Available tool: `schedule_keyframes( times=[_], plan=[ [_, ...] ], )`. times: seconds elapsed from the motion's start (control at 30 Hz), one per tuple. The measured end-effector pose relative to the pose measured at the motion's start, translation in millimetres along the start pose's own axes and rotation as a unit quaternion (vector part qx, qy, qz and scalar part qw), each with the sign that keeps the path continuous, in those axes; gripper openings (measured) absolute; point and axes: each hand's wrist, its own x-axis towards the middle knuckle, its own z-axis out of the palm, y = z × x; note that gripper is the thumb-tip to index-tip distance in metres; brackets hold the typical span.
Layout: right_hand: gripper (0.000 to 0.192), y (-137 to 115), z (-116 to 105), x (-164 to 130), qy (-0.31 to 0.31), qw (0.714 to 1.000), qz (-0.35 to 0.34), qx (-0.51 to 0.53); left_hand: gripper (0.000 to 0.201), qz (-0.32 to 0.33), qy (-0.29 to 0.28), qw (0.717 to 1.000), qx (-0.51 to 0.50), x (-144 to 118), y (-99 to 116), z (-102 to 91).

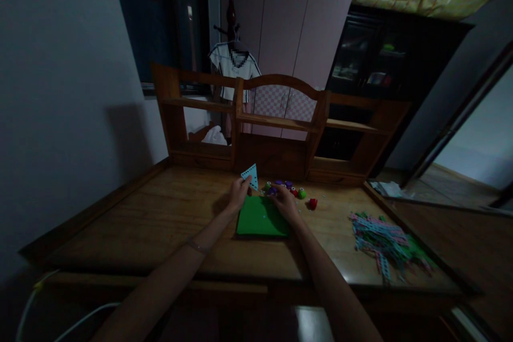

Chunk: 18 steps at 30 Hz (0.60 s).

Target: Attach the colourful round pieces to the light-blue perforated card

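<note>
My left hand pinches light-blue perforated plastic triangle, raised just above far edge of green square baseplate, frame centre. My right hand fingers down among small purple, red and green round fasteners; grip unclear, too dark. Baseplate on wooden surface looks bare: build barely begun, I judge. Heap of pastel perforated strips lower right, untouched.
</note>
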Motion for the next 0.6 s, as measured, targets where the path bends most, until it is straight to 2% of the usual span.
schedule_keyframes(
  times=[0.1, 0.17, 0.27, 0.33, 0.37, 0.47, 0.6],
  plan=[
    [0.028, -1, 1, 1, -0.014, 1.000, -0.017, -0.020, 0.045, 0.003, -0.004, 1.000, 0.007, -1, 1, -0.9],
    [0.028, -6, -4, 2, 0.004, 1.000, -0.014, -0.028, 0.045, 0.006, -0.004, 1.000, 0.006, -1, 2, -1.4],
    [0.030, -13, -18, 1, 0.112, 0.991, 0.014, -0.073, 0.045, 0.006, -0.005, 1.000, 0.007, -3, 3, -1.7],
    [0.032, -14, -31, 0, 0.183, 0.972, 0.047, -0.139, 0.045, 0.006, -0.009, 1.000, 0.009, -3, 4, -1.6],
    [0.032, -14, -36, -1, 0.199, 0.962, 0.060, -0.176, 0.045, 0.008, -0.011, 1.000, 0.010, -3, 4, -1.4],
    [0.030, -6, -42, -5, 0.186, 0.939, 0.092, -0.273, 0.044, 0.018, -0.018, 1.000, 0.014, -4, 5, -0.6],
    [0.020, 6, -35, -8, 0.146, 0.918, 0.146, -0.339, 0.046, 0.015, -0.021, 0.999, 0.022, -5, 6, 0.8]
  ],
)
